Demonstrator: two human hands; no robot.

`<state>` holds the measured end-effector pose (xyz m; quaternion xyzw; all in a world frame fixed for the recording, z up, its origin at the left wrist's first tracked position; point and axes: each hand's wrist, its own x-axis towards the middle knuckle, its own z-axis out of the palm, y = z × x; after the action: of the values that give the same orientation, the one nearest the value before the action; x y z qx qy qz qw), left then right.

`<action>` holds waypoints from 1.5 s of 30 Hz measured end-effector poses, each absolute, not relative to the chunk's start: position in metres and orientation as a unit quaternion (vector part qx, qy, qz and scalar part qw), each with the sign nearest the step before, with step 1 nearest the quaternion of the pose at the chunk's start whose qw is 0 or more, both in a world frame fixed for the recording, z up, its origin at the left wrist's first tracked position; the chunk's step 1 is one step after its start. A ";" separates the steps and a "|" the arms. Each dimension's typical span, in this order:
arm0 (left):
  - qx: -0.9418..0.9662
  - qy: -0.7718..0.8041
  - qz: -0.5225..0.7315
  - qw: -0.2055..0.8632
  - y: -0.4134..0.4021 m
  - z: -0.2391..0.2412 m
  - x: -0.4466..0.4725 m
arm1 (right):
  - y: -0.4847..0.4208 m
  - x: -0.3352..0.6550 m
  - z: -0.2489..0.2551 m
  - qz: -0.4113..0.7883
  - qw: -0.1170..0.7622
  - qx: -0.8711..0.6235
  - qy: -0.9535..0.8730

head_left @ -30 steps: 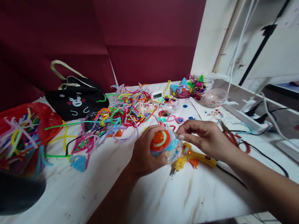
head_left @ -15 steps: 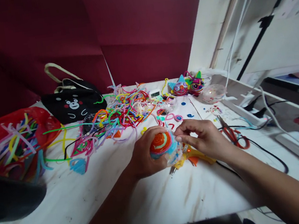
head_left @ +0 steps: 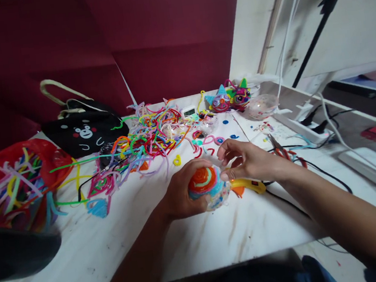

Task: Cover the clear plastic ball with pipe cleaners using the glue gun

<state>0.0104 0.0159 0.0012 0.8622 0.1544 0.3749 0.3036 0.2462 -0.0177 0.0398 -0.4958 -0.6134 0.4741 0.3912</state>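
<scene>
My left hand [head_left: 184, 191] is wrapped round a ball [head_left: 211, 190] decorated with orange, pink and light blue pipe cleaner coils; its lower side looks clear with coloured specks. At the ball's right side is my right hand [head_left: 245, 161]. Its thumb tip reaches the ball's edge, while the curled index finger stands apart from the thumb with nothing visible between them. Just behind the ball, partly covered by it, lies a yellow glue gun [head_left: 253, 186] with a black cord. Small pipe cleaner coils [head_left: 220, 141] lie on the table beyond my hands.
A heap of pipe cleaners [head_left: 149, 136] spreads across the back of the white table [head_left: 194, 245]. On the left are a red bag [head_left: 55, 159] of more strips and a black bag [head_left: 87, 132]. Red-handled pliers [head_left: 280, 150], two finished figures [head_left: 229, 99] and a clear bowl [head_left: 262, 105] are rightward.
My right thumb and index finger have parted from their pinch at the ball's edge. The glue gun's nozzle end is now hidden behind the ball. The camera view has shifted slightly.
</scene>
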 end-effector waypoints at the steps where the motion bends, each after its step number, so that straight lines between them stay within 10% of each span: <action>1: 0.863 0.155 0.370 0.306 0.016 0.001 0.011 | -0.018 0.247 0.037 0.515 0.400 -0.496 -0.574; 17: 0.848 0.164 0.392 0.316 0.014 -0.003 0.012 | -0.032 0.229 0.009 0.751 0.452 -0.373 -0.305; 45: 0.788 0.267 0.457 0.314 0.001 -0.006 0.031 | -0.036 0.221 -0.008 0.685 0.589 -0.347 -0.250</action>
<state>0.0310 0.0010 -0.0063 0.7884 0.2666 0.4572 0.3135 0.2207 -0.0360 -0.0078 -0.3474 -0.2501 0.6853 0.5892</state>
